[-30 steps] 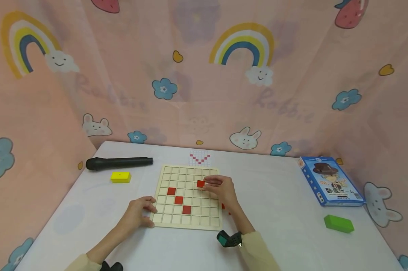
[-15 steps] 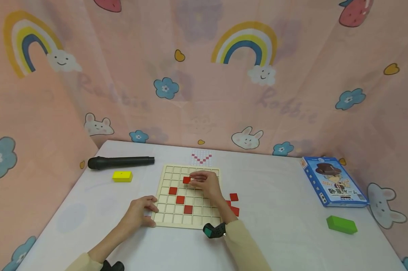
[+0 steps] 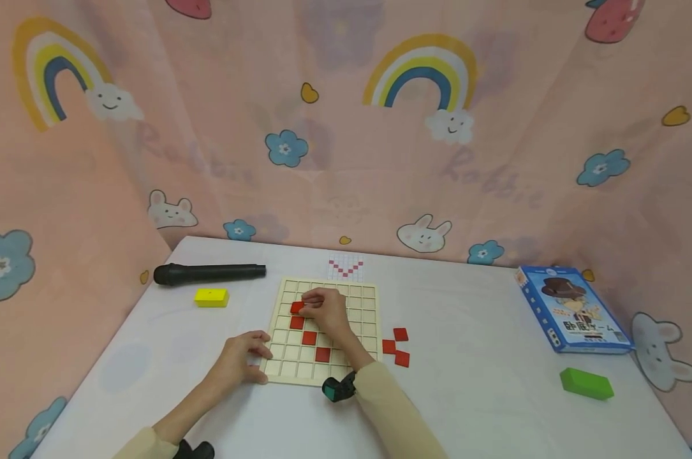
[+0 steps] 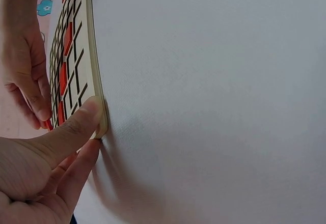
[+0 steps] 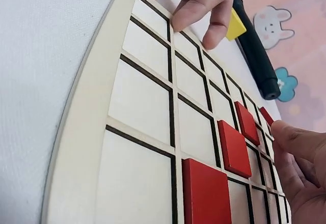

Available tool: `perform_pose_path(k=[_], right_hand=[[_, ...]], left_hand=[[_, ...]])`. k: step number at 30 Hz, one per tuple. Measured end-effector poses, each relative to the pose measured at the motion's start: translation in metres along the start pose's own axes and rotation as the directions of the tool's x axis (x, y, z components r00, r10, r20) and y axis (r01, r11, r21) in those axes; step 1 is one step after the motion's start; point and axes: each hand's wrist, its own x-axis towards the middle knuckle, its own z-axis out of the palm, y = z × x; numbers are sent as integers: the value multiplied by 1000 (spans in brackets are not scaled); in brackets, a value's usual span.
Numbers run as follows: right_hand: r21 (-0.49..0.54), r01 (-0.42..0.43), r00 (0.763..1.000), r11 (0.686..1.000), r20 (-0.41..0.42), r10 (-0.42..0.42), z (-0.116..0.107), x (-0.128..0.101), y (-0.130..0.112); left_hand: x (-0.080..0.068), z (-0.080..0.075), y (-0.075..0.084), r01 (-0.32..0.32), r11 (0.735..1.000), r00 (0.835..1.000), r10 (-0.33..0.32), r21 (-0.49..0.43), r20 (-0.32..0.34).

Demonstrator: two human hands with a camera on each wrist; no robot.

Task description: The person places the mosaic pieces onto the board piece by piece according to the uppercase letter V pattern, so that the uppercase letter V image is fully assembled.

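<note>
My hands on the grid board, a red tile pinched over its upper left squares

My right hand (image 3: 323,309) pinches a red tile (image 3: 296,307) at the fingertips, low over the wooden grid board (image 3: 364,319); my fingers cover most of the tile, so I cannot tell whether it sits in a square. My left hand (image 3: 241,360) rests with relaxed fingers on the board's near left corner, thumb pressed against its edge, as the left wrist view shows. Three more red tiles (image 3: 309,338) run diagonally across the board; my right forearm hides part of the squares beside them. Three loose red tiles (image 3: 395,348) lie on the white surface (image 3: 483,357) just right of the board. Farther off are a black microphone (image 3: 208,274), a yellow block (image 3: 211,298), a green block (image 3: 587,384) and a blue box (image 3: 572,309); a small pattern card (image 3: 346,268) beyond the board is too small to read.
</note>
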Motion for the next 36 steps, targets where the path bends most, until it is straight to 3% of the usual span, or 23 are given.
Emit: perform_pose_path(k=[8, 17, 23, 30, 36], right_hand=[[-44, -20, 1000, 999, 23, 21, 10, 6, -3], [-28, -33, 999, 999, 33, 34, 14, 8, -2], [32, -60, 995, 998, 85, 57, 14, 8, -3], [34, -45, 995, 998, 94, 41, -2, 6, -4], [111, -62, 991, 992, 123, 49, -34, -1, 4]], left_hand=[[0, -1, 0, -27, 1000, 1000, 27, 2, 1], [1, -1, 0, -29, 999, 1000, 29, 14, -8], [1, -1, 1, -21, 1000, 1000, 21, 18, -10], [1, -1, 4, 3, 1000, 1000, -3, 25, -2], [0, 2, 3, 24, 1000, 1000, -23, 11, -9]])
